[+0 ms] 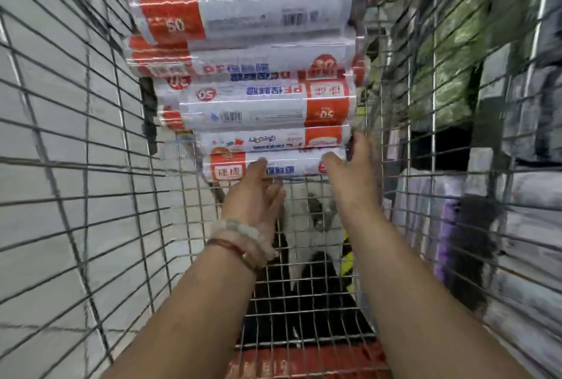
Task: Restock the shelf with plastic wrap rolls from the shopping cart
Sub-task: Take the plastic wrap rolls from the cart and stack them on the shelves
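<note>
— What's in the shopping cart?

— I see plastic wrap rolls stacked at its far end, ahead of both hands.

— Hands?

— My left hand touches the nearest roll, fingers hidden, so I cannot tell its grip. My right hand rests on that roll's end, fingers relaxed.

Grey tiled floor shows through the wire on the left. Off to the right, blurry stacks of green packs and a purple item, can't tell what exactly.
</note>
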